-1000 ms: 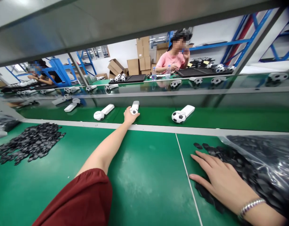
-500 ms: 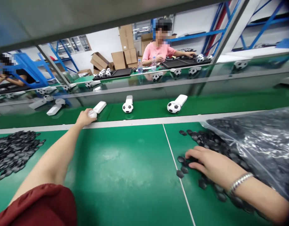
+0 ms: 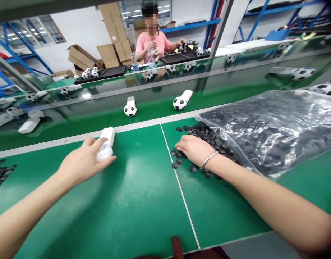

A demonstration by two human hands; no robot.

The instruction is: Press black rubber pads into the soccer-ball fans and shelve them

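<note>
My left hand (image 3: 78,159) is closed around the round head of a white plastic ball-shaped device (image 3: 108,136), whose rectangular white body points away from me. It is held over the green worktable (image 3: 138,180), just in front of the conveyor's edge. At the right, my right hand (image 3: 195,149) lies at the near-left side of a pile of small black pentagon-like pieces (image 3: 220,142). Its fingers are drawn together and bent down among the pieces; what is between the fingertips is hidden. A few loose black pieces (image 3: 175,166) lie by the white line beside that hand.
Two football-patterned devices, one upright-bodied (image 3: 130,109) and one slanted (image 3: 180,103), lie on the green conveyor (image 3: 154,102). A clear bag of black pieces (image 3: 275,133) fills the right side. More black pieces (image 3: 0,172) lie far left. A co-worker (image 3: 154,43) sits across.
My left hand has lifted the white device off the conveyor and brought it toward me over the table. My right hand stays at the black pieces. The view has shifted right.
</note>
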